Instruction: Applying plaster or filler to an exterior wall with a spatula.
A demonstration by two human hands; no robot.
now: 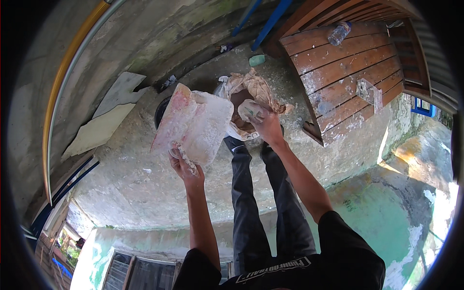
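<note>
My left hand (185,169), coated in white powder, grips the lower edge of a plaster-smeared tray (212,123). The tray has a whitish flat part with rounded corners and a pinkish-red panel along its left side. In my right hand (267,126) is a pale rounded cup (248,111) with a green mark. My fingers wrap round it over the mouth of a crumpled brown paper sack (261,89). Grey-brown powder (239,98) shows inside the sack. The tray's right edge sits close beside the sack. Part of a dark round container (161,113) shows behind the tray.
A wooden slatted bench (348,63) stands at the right, with a plastic bottle (339,34) and a clear plastic bag (369,94) on it. A green block (257,60) lies beyond the sack. Broken flat sheets (104,123) lean at the left wall. My legs are beneath my arms.
</note>
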